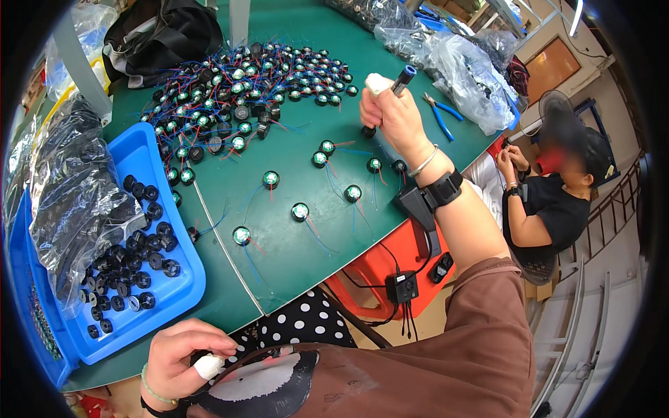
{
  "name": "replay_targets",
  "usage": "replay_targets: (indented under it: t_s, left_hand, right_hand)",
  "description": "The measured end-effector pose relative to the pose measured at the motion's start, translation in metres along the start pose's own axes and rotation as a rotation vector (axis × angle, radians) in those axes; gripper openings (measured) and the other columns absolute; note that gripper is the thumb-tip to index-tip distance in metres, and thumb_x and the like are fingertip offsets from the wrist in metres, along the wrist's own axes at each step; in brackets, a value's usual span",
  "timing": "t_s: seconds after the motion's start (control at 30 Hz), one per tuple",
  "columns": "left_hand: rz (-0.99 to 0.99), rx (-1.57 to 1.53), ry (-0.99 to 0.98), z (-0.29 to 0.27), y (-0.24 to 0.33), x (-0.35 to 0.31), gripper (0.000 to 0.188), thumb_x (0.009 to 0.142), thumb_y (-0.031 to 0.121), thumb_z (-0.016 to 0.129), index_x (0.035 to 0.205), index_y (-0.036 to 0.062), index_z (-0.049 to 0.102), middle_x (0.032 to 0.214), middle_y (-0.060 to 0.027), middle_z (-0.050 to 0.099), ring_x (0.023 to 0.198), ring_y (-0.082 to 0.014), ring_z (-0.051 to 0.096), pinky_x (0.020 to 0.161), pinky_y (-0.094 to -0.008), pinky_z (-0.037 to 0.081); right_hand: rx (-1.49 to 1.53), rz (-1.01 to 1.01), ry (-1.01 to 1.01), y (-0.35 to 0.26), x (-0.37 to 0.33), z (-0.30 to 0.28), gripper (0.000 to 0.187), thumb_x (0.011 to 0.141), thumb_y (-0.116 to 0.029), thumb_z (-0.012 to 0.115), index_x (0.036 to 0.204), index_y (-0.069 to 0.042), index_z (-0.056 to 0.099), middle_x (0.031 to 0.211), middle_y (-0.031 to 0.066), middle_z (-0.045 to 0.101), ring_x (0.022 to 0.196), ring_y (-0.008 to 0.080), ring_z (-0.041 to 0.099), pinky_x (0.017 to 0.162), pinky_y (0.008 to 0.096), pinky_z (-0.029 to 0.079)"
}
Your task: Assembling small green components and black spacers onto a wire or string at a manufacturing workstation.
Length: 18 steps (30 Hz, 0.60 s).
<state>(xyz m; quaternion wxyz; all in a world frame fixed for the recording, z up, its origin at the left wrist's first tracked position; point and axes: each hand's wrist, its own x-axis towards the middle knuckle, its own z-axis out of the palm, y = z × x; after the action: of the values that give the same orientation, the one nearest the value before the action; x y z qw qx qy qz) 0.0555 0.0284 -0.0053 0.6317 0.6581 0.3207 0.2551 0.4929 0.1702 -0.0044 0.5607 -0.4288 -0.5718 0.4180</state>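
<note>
- Broadly, a green worktop [293, 258] carries the work; a blue tray [182, 279] of black round caps sits at its left edge, partly under a clear plastic bag [70, 195].
- A dense heap of small round buzzers [237, 90] with red and blue wires lies at the far side; about ten more are spread singly in the middle, faces up.
- Right hand [394, 115] is raised over the worktop's right side, fingers wrapped tight around a black pen-like tool [387, 104].
- Tool's long axis runs steeply, blue-ringed top up and away, tip down and toward the person, on or just above the worktop; contact cannot be confirmed.
- Nearest loose buzzer [327, 147] lies just left of and nearer than the tip; the right hand is much the closer.
- Left hand [185, 359] rests at the near edge, bandaged fingers curled around a small dark part, barely visible.
- Blue-handled pliers [440, 115] lie just right of the right hand.
</note>
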Motion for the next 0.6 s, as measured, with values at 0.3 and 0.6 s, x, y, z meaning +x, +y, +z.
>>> replay_targets:
  t_s: [0.3, 0.6]
  left_hand:
    - [-0.034, -0.076, 0.062, 0.001, 0.002, 0.003, 0.019, 0.080, 0.000, 0.064, 0.098, -0.0034, 0.068, 0.091, -0.0139, 0.067, 0.078, -0.0190, 0.067, 0.069, -0.0276, 0.055]
    - [-0.002, -0.156, -0.050, -0.005, 0.006, 0.000, 0.024, 0.084, -0.009, 0.058, 0.107, -0.0060, 0.065, 0.102, -0.0126, 0.062, 0.091, -0.0194, 0.067, 0.082, -0.0281, 0.056]
  right_hand:
    - [0.110, 0.022, 0.088, 0.002, 0.004, 0.006, 0.032, 0.099, -0.020, 0.041, 0.069, -0.010, 0.035, 0.057, -0.0026, 0.031, 0.050, 0.0086, 0.029, 0.045, 0.0259, 0.026]
    - [0.206, 0.119, 0.153, 0.002, 0.005, -0.003, 0.037, 0.099, -0.027, 0.044, 0.067, -0.013, 0.033, 0.057, -0.0030, 0.030, 0.049, 0.0090, 0.030, 0.047, 0.0265, 0.026]
